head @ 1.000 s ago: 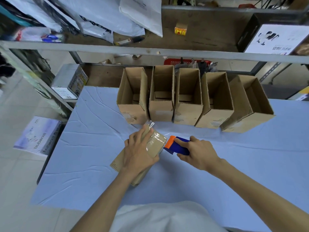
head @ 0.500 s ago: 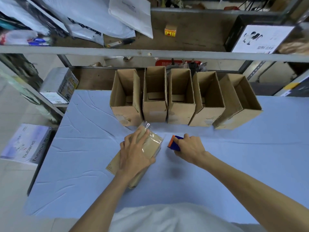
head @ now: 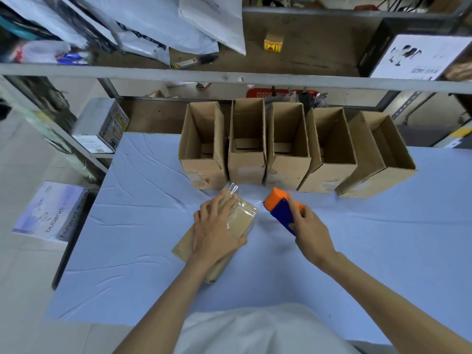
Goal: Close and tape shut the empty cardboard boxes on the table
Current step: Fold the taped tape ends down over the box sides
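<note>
A closed box [head: 190, 247] lies flat on the light blue surface [head: 127, 226]. It is near the middle, just in front of the person. It is turned a bit, so its far end points up and to the right.

The left hand [head: 217, 226] lies on top of the closed box. Its grip is apart: the fingers are straight and press down on the cardboard. Clear tape [head: 240, 221] shines over the far end of the box. A loose bit of the tape sticks up past the fingertips.

The right hand [head: 309, 226] is just beside the box, on its right. Its grip is clamped on a tape gun [head: 279, 208], with the fingers curled round the blue part. The orange end of the tape gun points at the taped end of the box. It is close to the box but does not touch it.

Behind both hands, five open boxes [head: 288, 169] stand in a row on the surface, with their tops open. The last one on the right is turned a bit away from the others.

Above the row, a grey shelf [head: 229, 75] holds white bags [head: 158, 29] and a small yellow and red box [head: 273, 43]. To the left of the surface, a white box [head: 51, 213] lies on the floor. A white shirt [head: 255, 330] shows at the bottom.
</note>
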A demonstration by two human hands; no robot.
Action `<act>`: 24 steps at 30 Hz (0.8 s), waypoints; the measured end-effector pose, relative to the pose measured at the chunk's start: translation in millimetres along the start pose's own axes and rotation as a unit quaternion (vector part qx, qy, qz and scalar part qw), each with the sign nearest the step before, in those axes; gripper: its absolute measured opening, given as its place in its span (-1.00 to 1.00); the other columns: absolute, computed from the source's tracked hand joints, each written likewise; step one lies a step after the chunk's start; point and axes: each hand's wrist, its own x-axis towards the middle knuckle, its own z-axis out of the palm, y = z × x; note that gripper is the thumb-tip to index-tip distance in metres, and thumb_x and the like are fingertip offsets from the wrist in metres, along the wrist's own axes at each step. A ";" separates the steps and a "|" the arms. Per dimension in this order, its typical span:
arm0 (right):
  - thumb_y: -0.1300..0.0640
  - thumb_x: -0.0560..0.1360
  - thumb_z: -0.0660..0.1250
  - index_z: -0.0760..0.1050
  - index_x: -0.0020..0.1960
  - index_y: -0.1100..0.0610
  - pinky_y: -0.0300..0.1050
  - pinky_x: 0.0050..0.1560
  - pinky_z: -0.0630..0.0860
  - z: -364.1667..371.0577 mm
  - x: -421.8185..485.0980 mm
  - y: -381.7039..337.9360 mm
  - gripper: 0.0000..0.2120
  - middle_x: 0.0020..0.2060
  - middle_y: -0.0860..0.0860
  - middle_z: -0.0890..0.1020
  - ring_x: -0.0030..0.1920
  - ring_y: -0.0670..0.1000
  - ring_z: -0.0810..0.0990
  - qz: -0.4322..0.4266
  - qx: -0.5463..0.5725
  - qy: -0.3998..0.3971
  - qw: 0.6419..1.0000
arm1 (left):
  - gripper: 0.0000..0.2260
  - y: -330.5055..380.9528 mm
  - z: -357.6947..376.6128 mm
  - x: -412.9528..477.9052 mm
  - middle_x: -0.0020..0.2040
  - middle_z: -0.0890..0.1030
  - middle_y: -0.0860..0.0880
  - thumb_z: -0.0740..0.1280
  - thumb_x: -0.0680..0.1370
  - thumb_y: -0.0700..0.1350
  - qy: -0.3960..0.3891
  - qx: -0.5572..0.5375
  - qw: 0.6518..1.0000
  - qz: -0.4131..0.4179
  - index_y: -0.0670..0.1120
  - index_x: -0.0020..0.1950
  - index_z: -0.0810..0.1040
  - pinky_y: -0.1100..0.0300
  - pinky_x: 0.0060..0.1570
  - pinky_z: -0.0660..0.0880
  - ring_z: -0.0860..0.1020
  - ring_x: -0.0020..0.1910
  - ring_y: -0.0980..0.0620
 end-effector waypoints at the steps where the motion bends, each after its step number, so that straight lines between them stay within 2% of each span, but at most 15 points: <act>1: 0.34 0.46 0.34 -0.12 0.57 0.11 -0.01 -0.07 0.49 2.2 -1.3 1.9 -0.13 0.14 0.18 0.50 0.06 0.17 0.50 0.016 0.007 -0.004 1.000 | -0.12 0.0 -0.5 -0.2 0.52 0.16 0.13 0.34 0.21 0.29 -0.002 -0.001 1.000 0.001 0.18 0.51 0.19 0.08 0.26 0.29 0.28 0.35 -0.03; 3: 0.41 0.43 0.31 -0.21 0.55 0.16 -0.02 0.01 0.46 6.9 -5.8 4.4 -0.09 0.17 0.16 0.51 0.10 0.16 0.48 0.037 0.000 -0.023 0.999 | -0.14 0.3 -1.0 -0.6 0.52 0.17 0.13 0.34 0.22 0.29 -0.001 -0.003 1.000 0.000 0.18 0.50 0.19 0.09 0.27 0.27 0.28 0.35 -0.02; 7: 0.39 0.48 0.26 -0.30 0.54 0.12 -0.12 -0.01 0.45 24.0 -16.5 10.7 -0.11 0.20 0.12 0.49 0.10 0.09 0.46 0.058 0.032 -0.046 0.997 | -0.15 1.0 -0.4 -1.6 0.51 0.18 0.12 0.34 0.22 0.29 0.006 -0.003 1.000 -0.001 0.18 0.50 0.20 0.08 0.27 0.27 0.29 0.34 -0.03; 9: 0.39 0.50 0.24 -0.31 0.53 0.13 -0.16 0.00 0.43 29.9 -19.3 10.3 -0.13 0.21 0.14 0.48 0.11 0.08 0.48 0.069 0.059 -0.048 0.995 | -0.14 1.9 -0.7 -1.8 0.51 0.17 0.12 0.33 0.22 0.28 0.003 -0.002 1.000 0.000 0.18 0.51 0.19 0.08 0.28 0.27 0.28 0.35 -0.03; 12: 0.32 0.54 0.23 -0.28 0.53 0.20 -0.14 0.13 0.41 32.8 -22.1 9.6 -0.19 0.31 0.16 0.41 0.22 0.11 0.46 0.084 0.081 -0.077 0.990 | -0.14 3.3 -1.9 -1.1 0.51 0.18 0.11 0.34 0.22 0.27 0.001 -0.004 1.000 -0.004 0.18 0.50 0.20 0.09 0.28 0.26 0.28 0.35 -0.03; 14: 0.26 0.56 0.23 -0.23 0.54 0.23 -0.12 0.19 0.40 33.3 -22.1 9.6 -0.24 0.37 0.16 0.37 0.28 0.11 0.43 0.092 0.066 -0.108 0.988 | -0.14 3.5 -2.0 -1.5 0.52 0.17 0.12 0.34 0.22 0.27 -0.004 -0.006 1.000 -0.005 0.18 0.51 0.19 0.10 0.28 0.25 0.27 0.35 -0.02; 16: 0.20 0.54 0.29 -0.15 0.54 0.26 -0.09 0.15 0.43 30.8 -20.5 7.4 -0.22 0.34 0.17 0.41 0.26 0.13 0.45 0.104 0.041 -0.112 0.987 | -0.14 2.8 -1.8 -2.4 0.51 0.17 0.12 0.35 0.23 0.28 0.000 -0.009 1.000 -0.001 0.18 0.51 0.19 0.09 0.28 0.26 0.27 0.35 -0.02; 18: 0.09 0.42 0.42 0.08 0.51 0.31 -0.01 0.05 0.50 26.5 -17.6 3.2 -0.19 0.20 0.22 0.51 0.15 0.20 0.52 0.108 -0.021 -0.081 0.991 | -0.15 3.2 -1.4 -2.8 0.51 0.19 0.12 0.36 0.23 0.28 0.004 -0.010 1.000 0.000 0.18 0.50 0.20 0.08 0.26 0.28 0.29 0.34 -0.03; 20: 0.05 0.34 0.49 0.36 0.37 0.33 0.05 -0.10 0.53 22.9 -12.7 -3.9 -0.29 0.01 0.23 0.58 -0.02 0.25 0.57 0.078 -0.046 -0.015 0.996 | -0.15 6.3 -1.8 -2.6 0.50 0.20 0.12 0.38 0.21 0.27 0.009 -0.017 1.000 0.000 0.18 0.48 0.22 0.08 0.23 0.29 0.31 0.33 -0.04; 22: 0.05 0.44 0.41 0.41 0.28 0.25 0.02 -0.14 0.50 11.9 -7.0 -21.0 -0.51 -0.01 0.15 0.57 -0.05 0.19 0.56 0.052 0.078 0.015 0.996 | -0.16 9.6 -2.2 -3.2 0.50 0.20 0.14 0.42 0.20 0.26 0.026 -0.036 0.999 -0.010 0.18 0.46 0.25 0.08 0.21 0.31 0.32 0.32 -0.04; 24: -0.01 0.53 0.32 0.37 0.25 0.18 -0.04 -0.09 0.49 -0.8 0.4 -40.9 -0.61 -0.02 0.05 0.57 -0.04 0.08 0.56 0.077 0.226 -0.019 0.971 | -0.17 12.8 -3.0 -4.2 0.50 0.19 0.15 0.43 0.21 0.27 0.051 -0.054 0.997 -0.023 0.18 0.45 0.28 0.06 0.20 0.33 0.31 0.32 -0.03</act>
